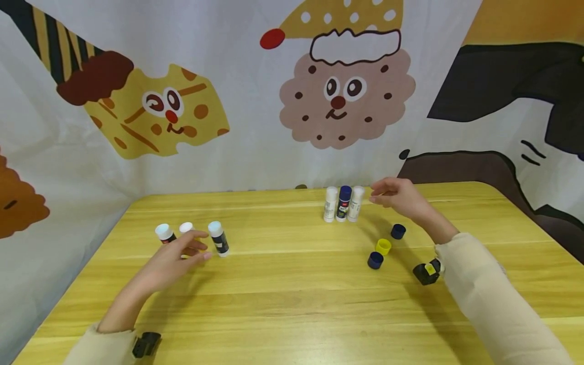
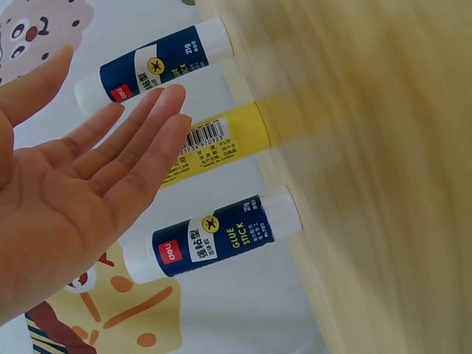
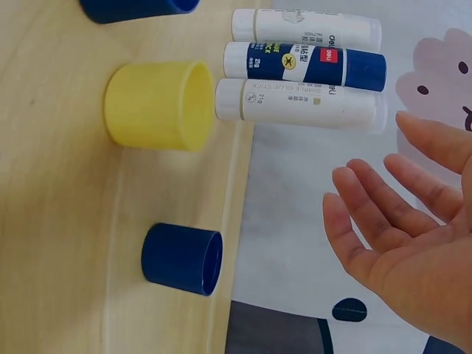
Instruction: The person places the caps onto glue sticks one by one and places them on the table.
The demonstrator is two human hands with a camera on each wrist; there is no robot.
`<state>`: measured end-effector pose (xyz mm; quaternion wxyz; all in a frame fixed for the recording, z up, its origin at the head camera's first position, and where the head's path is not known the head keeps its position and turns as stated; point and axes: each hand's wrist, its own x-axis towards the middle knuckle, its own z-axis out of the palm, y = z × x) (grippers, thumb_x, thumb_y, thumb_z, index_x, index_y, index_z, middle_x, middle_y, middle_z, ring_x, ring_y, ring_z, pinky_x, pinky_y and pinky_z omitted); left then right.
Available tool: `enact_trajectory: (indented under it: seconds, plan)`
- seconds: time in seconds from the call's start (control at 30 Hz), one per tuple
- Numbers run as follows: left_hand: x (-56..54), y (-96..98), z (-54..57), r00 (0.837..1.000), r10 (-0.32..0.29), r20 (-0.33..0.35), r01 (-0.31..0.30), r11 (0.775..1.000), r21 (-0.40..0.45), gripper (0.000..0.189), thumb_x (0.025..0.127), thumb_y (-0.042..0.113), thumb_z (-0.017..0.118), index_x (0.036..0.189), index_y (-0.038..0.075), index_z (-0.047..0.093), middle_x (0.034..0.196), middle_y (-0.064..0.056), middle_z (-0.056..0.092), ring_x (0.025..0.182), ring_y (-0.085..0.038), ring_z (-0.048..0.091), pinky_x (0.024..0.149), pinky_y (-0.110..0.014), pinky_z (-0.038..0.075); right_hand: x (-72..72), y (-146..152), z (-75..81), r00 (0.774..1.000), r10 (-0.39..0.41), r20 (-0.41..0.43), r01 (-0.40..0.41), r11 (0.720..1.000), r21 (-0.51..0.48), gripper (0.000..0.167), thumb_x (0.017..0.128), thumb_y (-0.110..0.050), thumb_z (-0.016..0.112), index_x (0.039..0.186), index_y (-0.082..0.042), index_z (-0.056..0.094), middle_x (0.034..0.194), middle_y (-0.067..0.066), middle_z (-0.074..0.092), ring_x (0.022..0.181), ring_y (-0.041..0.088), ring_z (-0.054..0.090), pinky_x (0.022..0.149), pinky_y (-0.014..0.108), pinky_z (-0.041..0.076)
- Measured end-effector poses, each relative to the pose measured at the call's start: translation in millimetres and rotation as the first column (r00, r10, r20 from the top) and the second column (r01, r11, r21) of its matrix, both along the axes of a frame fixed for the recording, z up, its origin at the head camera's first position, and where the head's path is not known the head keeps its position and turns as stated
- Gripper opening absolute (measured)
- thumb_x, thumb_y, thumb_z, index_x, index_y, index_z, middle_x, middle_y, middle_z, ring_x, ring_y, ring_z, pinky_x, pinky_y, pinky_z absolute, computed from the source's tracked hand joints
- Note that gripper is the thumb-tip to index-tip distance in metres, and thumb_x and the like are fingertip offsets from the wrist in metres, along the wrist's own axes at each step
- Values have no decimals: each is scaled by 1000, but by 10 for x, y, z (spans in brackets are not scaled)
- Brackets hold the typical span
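My left hand (image 1: 169,266) reaches over the left side of the table with its fingers loosely extended, holding nothing. Just past the fingers stand three upright glue sticks: a navy one with a white cap (image 1: 220,241), a yellow-bodied one (image 2: 225,140) partly behind the fingers, and another navy one (image 2: 214,234). My right hand (image 1: 403,197) hovers with relaxed fingers beside three more glue sticks standing close together. These are a white one (image 1: 330,205), a navy-capped one (image 1: 344,203) in the middle and a second white one (image 1: 355,204), nearest the fingertips.
Three loose caps sit in a slanting row below my right hand: a navy cap (image 1: 398,231), a yellow cap (image 1: 383,247) and another navy cap (image 1: 375,260). The wooden table (image 1: 283,284) ends at a printed curtain (image 1: 255,152) behind.
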<state>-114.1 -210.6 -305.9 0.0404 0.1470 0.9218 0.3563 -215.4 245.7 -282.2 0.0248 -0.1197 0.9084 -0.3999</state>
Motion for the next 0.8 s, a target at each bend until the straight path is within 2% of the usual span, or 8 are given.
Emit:
enact_trajectory:
  seconds: [0.23,0.47,0.67,0.8]
  plan:
    - [-33,27,-13,999,31,-33,-31,1000,-2,42,91,25,58,124,1,47,107,-16,60,98,-31,58,78,-47,46,41,76,-30,1000,-12,-2,12,1000,13,35,90,-20,60,116,3,54,106,19,59,89,26,59,77,37,48]
    - [-48,73,-8,998,64,-22,-64,998,-7,46,91,26,58,126,0,45,110,-18,59,99,-33,58,79,-46,46,106,114,-47,1000,0,0,0,1000,22,39,90,-24,60,116,3,53,107,19,59,92,30,58,80,43,46]
    - [-71,94,-20,996,86,-2,-86,996,3,47,91,29,57,127,0,44,112,-19,59,101,-34,58,80,-46,46,138,142,-72,999,18,-28,-17,999,34,37,90,-21,60,115,5,54,105,18,60,90,27,59,78,39,47]
    - [-91,96,-25,997,80,13,-80,997,7,49,92,30,56,128,1,42,114,-20,58,104,-35,56,81,-46,46,171,151,-80,999,24,-28,-23,999,37,37,89,-21,61,115,4,54,105,16,60,90,24,58,77,35,48]
